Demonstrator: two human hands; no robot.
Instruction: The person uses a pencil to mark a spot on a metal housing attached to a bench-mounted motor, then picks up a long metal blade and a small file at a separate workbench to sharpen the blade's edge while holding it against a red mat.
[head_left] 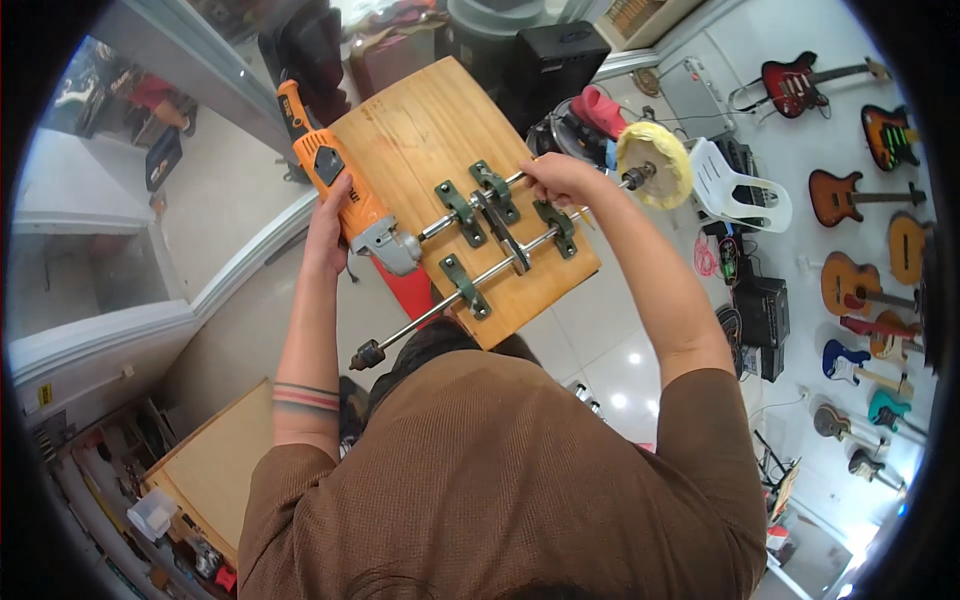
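A wooden board (455, 170) is seen at the centre, held up in front of the person, with two steel shafts (480, 275) fixed across it in green bearing blocks (461, 212). An orange angle grinder (335, 180) is mounted at the board's left edge and is gripped around its body by the left hand (327, 232), fingers wrapped closed on it. The upper shaft is clasped near the board's right edge by the right hand (556, 177), fingers curled shut around it. Just to the right of that hand, a yellow buffing wheel (655, 163) is carried on the shaft's end. A drill chuck (367, 354) is fitted to the near end of the lower shaft. Farther right, a white plastic chair (738, 185) and a row of guitars (850, 195) are seen against a pale floor. As a judgement: if the grinder were started with the shaft still clasped, the right hand could be dragged or burned; the heavy board could also tip, since only two grips support it.
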